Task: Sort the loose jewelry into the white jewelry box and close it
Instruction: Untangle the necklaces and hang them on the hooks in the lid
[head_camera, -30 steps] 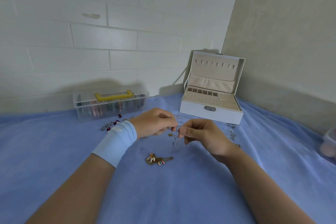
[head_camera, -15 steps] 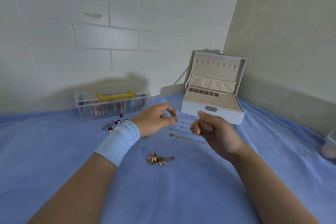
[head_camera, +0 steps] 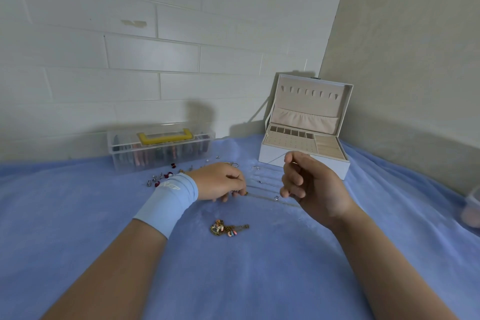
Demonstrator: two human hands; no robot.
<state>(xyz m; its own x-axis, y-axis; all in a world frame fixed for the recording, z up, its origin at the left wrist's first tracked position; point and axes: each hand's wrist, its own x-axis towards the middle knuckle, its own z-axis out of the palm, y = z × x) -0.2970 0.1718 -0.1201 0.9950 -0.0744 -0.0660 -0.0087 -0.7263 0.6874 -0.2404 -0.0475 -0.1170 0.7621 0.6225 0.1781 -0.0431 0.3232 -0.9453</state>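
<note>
The white jewelry box [head_camera: 335,169] stands open at the back right, its lid upright and its beige trays showing. My right hand [head_camera: 311,187] hovers in front of it with fingers curled, thumb and forefinger pinching a thin silver chain [head_camera: 276,159] that trails down to the left. My left hand [head_camera: 220,182], in a blue wristband, is lowered to the blue cloth, its fingertips curled onto the end of a gold chain [head_camera: 262,197]. Other thin chains [head_camera: 265,183] lie between the hands. A charm bracelet [head_camera: 228,228] lies nearer me. Small earrings [head_camera: 161,180] are scattered behind my left wrist.
A clear plastic case with a yellow handle [head_camera: 161,149] stands against the brick wall at the back. A pale pink container [head_camera: 473,212] sits at the right edge. Walls meet in a corner just behind the jewelry box.
My hands have parted. The right hand rose toward the box with a thin chain; the left hand dropped to the cloth onto the gold chain.
</note>
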